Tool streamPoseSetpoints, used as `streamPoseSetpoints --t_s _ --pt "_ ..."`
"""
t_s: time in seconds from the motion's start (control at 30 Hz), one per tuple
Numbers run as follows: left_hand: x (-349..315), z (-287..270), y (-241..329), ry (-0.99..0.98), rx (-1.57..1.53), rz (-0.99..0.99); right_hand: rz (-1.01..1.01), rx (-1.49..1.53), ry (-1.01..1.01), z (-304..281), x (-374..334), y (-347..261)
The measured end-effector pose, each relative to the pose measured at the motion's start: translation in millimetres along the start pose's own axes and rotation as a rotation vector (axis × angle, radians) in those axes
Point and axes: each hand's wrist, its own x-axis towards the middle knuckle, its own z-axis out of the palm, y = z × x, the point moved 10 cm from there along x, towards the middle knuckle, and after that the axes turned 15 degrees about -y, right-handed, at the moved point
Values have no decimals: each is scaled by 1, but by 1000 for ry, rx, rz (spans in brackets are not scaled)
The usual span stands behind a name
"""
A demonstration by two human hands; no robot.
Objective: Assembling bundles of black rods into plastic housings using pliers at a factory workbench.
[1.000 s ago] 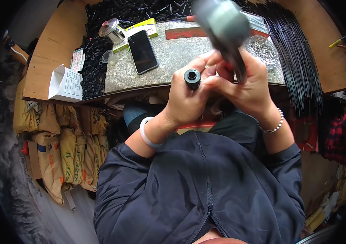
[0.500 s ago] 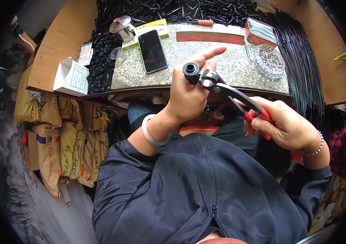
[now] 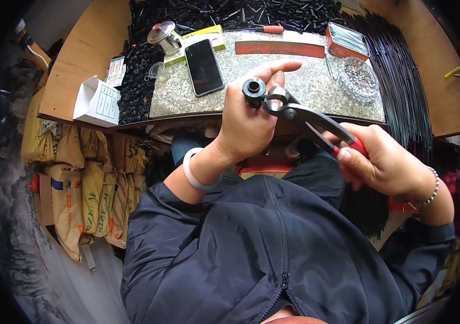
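Observation:
My left hand [image 3: 246,124] is closed round a short black hollow tubular part [image 3: 254,88], its round open end facing up. The index finger stretches out to the right, past the part. My right hand [image 3: 384,159] grips a pair of pincers [image 3: 316,116] by the red handles. Their rounded metal jaws are right beside the black part's side and appear to touch a small bit there, too small to make out. My left palm hides the part's lower end.
A stone slab [image 3: 178,108] lies ahead with a phone [image 3: 204,67], a red bar [image 3: 279,49], a glass dish [image 3: 358,81] and a red box [image 3: 347,42] of thin rods. Black parts [image 3: 203,13] heap behind. Long black rods [image 3: 397,70] lie right, a white carton [image 3: 97,102] left.
My right hand has shifted slightly right with the pincers. The pincers have turned, so their pivot shows more plainly. My left hand keeps the black part in nearly the same place.

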Motion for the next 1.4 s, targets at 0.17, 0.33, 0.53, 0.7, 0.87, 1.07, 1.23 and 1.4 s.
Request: streamPoseSetpoints --t_s 0.17,0.33,0.53,0.7,0.87,1.07,1.23,1.4 --pt "2 -2 0 13 -163 -2 -235 -46 40 0 7 -15" --pt "1 -2 5 -29 72 -23 -171 -225 113 -11 -10 -27" --pt "10 -8 19 58 95 8 -149 -383 336 -26 -25 -38" --pt "17 -13 28 0 112 40 -261 -204 303 -28 -12 -14" --pt "4 -4 14 -47 -14 1 -254 -527 592 -49 21 56" --pt "-96 34 -117 119 116 -105 116 -1032 914 -62 44 99" --pt "-126 38 -169 153 164 -120 151 -1149 948 -58 53 87" --pt "-106 -73 -9 409 565 36 42 -1112 900 -46 63 65"
